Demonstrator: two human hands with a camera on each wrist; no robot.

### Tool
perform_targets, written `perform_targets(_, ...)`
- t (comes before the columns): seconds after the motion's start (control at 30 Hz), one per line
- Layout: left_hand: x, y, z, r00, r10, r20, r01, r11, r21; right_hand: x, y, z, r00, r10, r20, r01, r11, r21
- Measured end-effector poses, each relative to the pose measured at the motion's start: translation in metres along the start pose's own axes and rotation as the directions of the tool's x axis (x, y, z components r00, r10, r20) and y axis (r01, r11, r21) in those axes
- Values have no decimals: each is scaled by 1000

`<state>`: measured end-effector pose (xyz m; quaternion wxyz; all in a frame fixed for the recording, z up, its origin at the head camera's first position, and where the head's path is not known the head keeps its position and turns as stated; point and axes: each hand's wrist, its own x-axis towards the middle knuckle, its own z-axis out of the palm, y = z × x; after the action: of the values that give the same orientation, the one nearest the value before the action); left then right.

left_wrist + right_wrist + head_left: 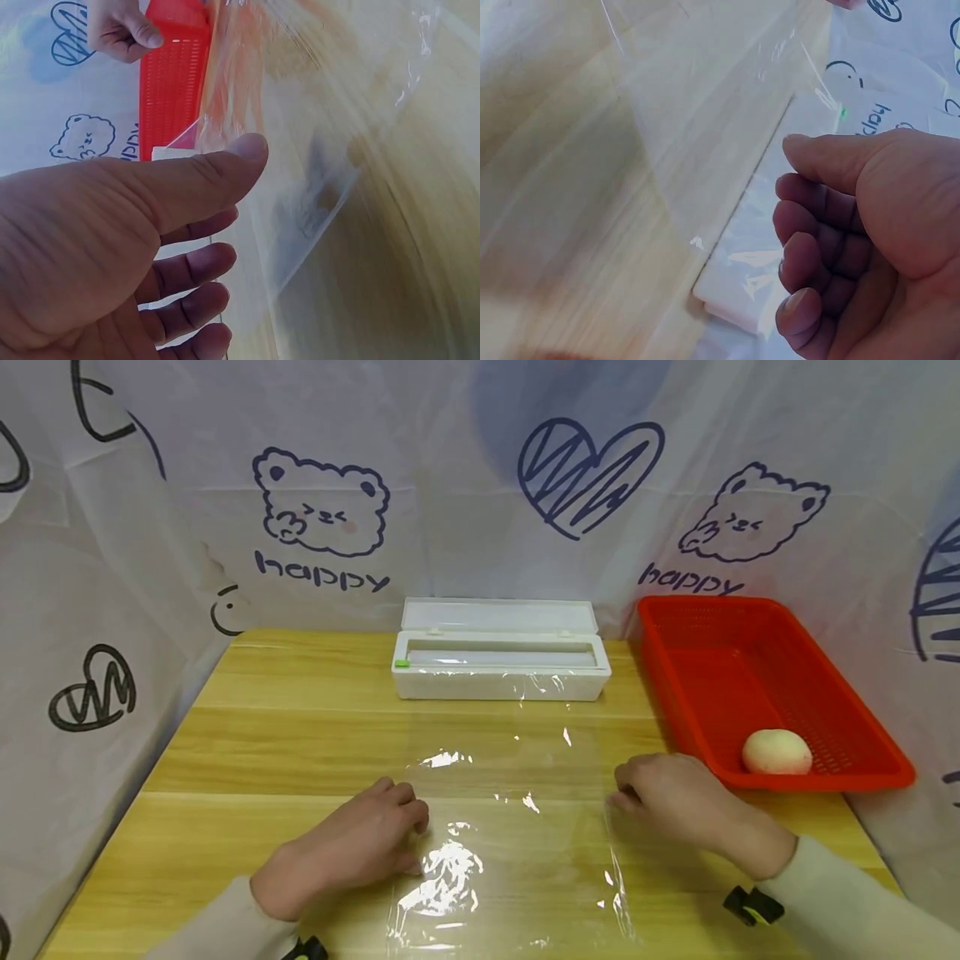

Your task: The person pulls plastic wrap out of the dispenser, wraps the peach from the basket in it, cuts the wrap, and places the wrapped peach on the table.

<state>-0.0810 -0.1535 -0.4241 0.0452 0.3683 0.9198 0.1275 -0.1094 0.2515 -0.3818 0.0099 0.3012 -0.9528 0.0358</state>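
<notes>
Clear plastic film (525,852) stretches across the tabletop from a white box (502,685) with its lid raised and a roll inside. My left hand (348,847) is at the film's left edge; in the left wrist view that hand (112,225) has its thumb and relaxed fingers apart, holding nothing visible. At the film's right edge is my right hand (682,806). The right wrist view shows this hand (885,217) with fingers loosely bent and a gap below the thumb, beside the film (705,97). Whether either hand touches the film, I cannot tell.
A red basket (682,702) stands at the right of the wooden table (247,735), with a pale round object (777,752) inside near its front. A green piece (402,663) sits at the box's left end. Behind hangs a white printed cloth (457,527).
</notes>
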Motion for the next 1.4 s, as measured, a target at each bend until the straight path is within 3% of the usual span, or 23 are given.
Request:
perform_targets(0.37,2,-1,2,1000,-20,1,20,1000,-15,12,29,-31,982,186,-15,-186,982,12)
perform_targets(0.6,2,-5,9,999,-32,21,32,999,-19,10,65,-45,943,332,22,-332,943,11)
perform_targets(0.8,2,-7,14,998,-41,44,41,999,5,-3,93,-50,912,402,80,-405,914,17)
perform_targets(1.03,2,-6,14,998,-56,42,56,998,2,-16,128,-52,825,519,224,-526,850,-29)
perform_targets(1.23,2,-7,13,998,-50,40,50,999,4,-27,152,-47,770,562,301,-562,821,-94)
perform_targets(1.33,2,-6,13,998,-49,42,49,999,2,-31,159,-45,725,585,362,-594,798,-100)
perform_targets(1.4,3,-6,13,998,-49,42,49,999,2,-32,163,-44,672,610,420,-635,766,-96)
